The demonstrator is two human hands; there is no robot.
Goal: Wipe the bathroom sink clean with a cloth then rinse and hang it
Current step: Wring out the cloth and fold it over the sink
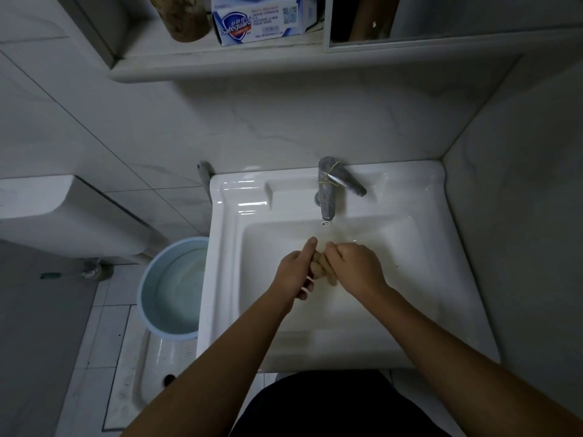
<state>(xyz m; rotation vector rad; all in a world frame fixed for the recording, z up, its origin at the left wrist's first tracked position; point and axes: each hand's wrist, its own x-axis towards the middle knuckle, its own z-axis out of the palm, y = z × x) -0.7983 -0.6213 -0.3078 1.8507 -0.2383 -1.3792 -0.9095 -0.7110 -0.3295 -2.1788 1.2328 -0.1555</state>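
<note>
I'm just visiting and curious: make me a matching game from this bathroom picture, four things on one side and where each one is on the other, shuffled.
Things:
1. cloth
2. bucket
3. soap box
4. faucet

Places:
A. on the shelf above the sink
B. on the floor left of the sink
C. twisted between the left hand and right hand, over the basin
D. on the back rim of the sink

Pairs: 1-C, 2-B, 3-A, 4-D
</note>
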